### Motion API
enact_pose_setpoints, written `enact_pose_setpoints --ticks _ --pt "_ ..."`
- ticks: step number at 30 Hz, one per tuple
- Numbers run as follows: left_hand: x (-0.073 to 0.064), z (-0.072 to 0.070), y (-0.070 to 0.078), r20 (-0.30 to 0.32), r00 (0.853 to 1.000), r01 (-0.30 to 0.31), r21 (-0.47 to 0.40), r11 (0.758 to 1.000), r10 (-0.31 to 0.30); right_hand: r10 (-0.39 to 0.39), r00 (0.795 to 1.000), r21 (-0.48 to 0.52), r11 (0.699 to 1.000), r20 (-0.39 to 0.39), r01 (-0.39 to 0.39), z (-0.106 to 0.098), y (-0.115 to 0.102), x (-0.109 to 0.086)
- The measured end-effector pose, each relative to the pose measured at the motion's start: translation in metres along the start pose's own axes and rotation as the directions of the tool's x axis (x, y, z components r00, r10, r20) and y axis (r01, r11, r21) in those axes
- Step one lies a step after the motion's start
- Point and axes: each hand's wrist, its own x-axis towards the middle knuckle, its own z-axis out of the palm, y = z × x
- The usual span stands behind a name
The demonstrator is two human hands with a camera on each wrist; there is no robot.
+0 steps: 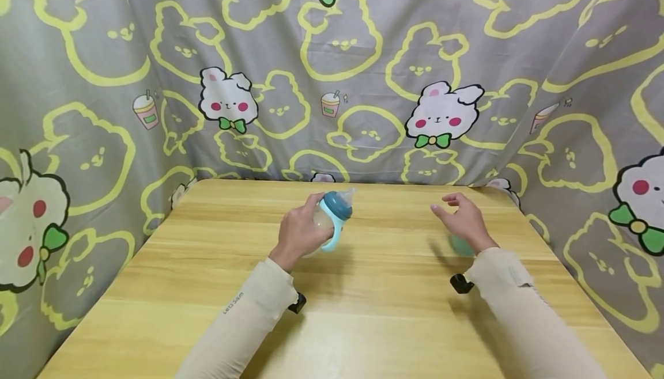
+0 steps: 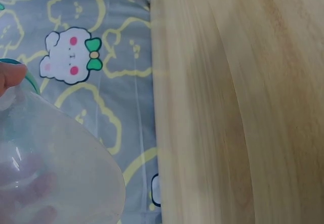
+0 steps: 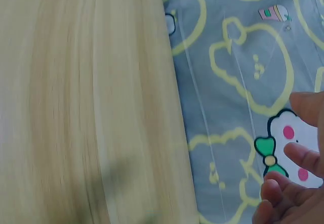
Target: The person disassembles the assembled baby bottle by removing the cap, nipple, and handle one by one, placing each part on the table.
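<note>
My left hand (image 1: 303, 228) grips a baby bottle (image 1: 324, 218) above the table, tilted so that its clear nipple points up and to the right. The bottle has a teal collar and a light blue handle. In the left wrist view the cloudy see-through body of the bottle (image 2: 61, 158) fills the lower left, with fingers showing faintly through it. My right hand (image 1: 465, 220) is raised over the right part of the table, fingers loosely bent around nothing. Beneath its wrist lies a pale green see-through object (image 1: 460, 245), partly hidden by that hand.
The light wooden table (image 1: 373, 310) runs back to a grey curtain (image 1: 363, 68) printed with rabbits, which also hangs along both sides. A small black wrist camera (image 1: 298, 303) sits under the left sleeve, another black camera (image 1: 460, 283) under the right.
</note>
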Motion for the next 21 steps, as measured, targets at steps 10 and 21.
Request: enact_pose_setpoints --ticks 10,21 --pt "0.004 0.005 -0.001 0.002 1.0 -0.019 0.005 1.0 0.019 -0.019 0.999 0.147 0.989 0.045 0.012 0.029 -0.026 0.008" --pt "0.009 0.009 0.003 0.006 1.0 -0.027 -0.005 1.0 0.027 -0.112 0.992 0.262 0.96 0.05 0.095 0.058 -0.07 0.019"
